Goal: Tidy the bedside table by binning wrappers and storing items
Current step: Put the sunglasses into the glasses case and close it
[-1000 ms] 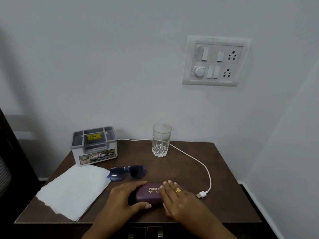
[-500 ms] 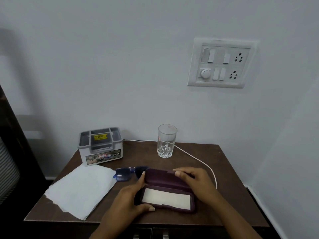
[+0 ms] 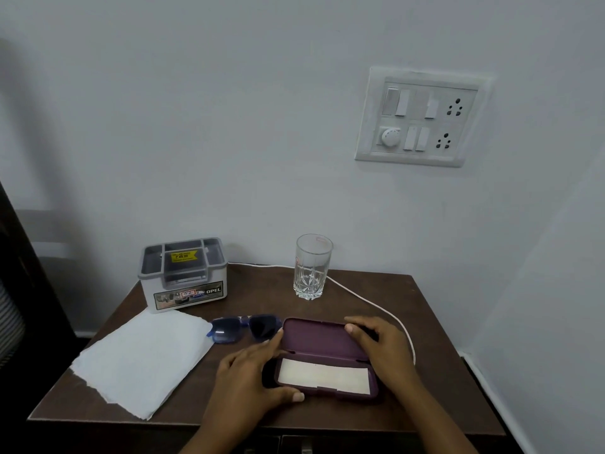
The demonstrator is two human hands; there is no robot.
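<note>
A dark brown wooden bedside table (image 3: 376, 290) stands against a pale, plain wall, with a dark panel at the far left edge of the view. Furthest left of the fingers lies one white sheet of paper (image 3: 140, 355), flat and crinkled at its edges. Behind it, against the wall, sits one grey plastic organiser box (image 3: 183, 273) with open compartments and a yellow sticker inside. One pair of blue sunglasses (image 3: 244, 328) lies folded, just beyond the left fingertips. The left hand (image 3: 248, 375) grasps the left end of one purple glasses case (image 3: 324, 355), thumb on the near edge and fingers against the raised lid. The case lies open at the front middle of the table, showing a pale lining. The right hand (image 3: 383, 348) rests on the lid's right end, fingers curled over its top edge. One empty clear glass (image 3: 312, 267) stands well behind both hands. One white cable (image 3: 370, 303) runs along the wall and passes behind the right hand. Up on the wall, right of the fingers, is one white switchboard (image 3: 422, 117).
</note>
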